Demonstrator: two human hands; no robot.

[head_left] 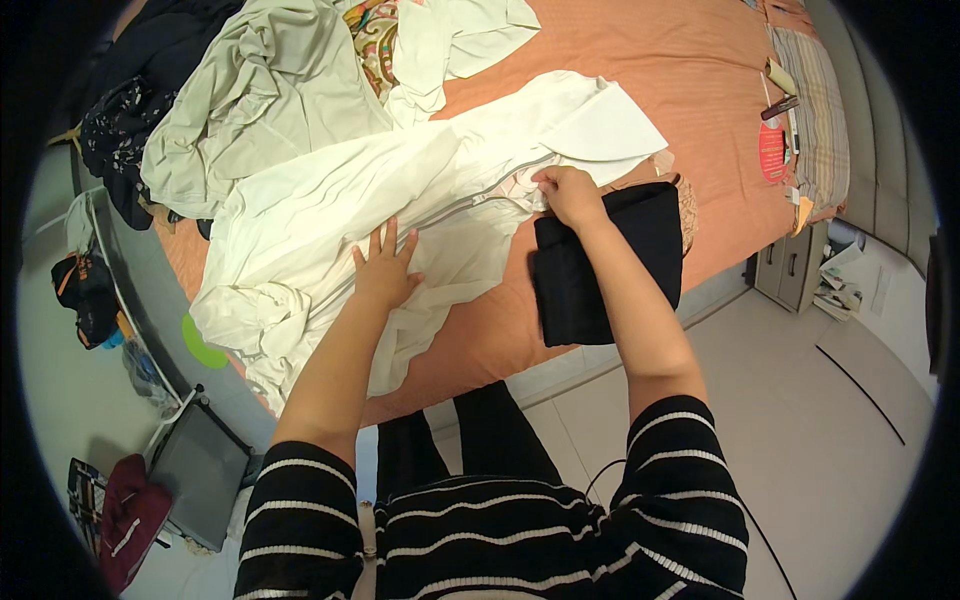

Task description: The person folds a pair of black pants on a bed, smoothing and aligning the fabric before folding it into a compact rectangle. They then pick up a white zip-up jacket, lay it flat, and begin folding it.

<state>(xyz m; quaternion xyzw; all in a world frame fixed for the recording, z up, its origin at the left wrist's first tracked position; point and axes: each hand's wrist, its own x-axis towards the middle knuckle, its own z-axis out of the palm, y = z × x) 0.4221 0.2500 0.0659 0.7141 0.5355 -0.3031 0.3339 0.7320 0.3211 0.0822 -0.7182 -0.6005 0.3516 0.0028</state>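
A white zip-up jacket lies spread at a slant over the bed, its hood end at the far right. Its grey zipper runs lengthwise between the two front halves, which lie apart. My left hand rests flat on the fabric beside the zipper, fingers spread. Near the neck, my right hand is closed, with its fingertips pinching the jacket's white edge. A folded black garment lies under my right forearm at the bed's near edge.
The bed has an orange sheet. Piled at its far left are a pale shirt, dark clothes and a patterned cloth. Small items lie by a red round fan at right. A grey chair stands lower left.
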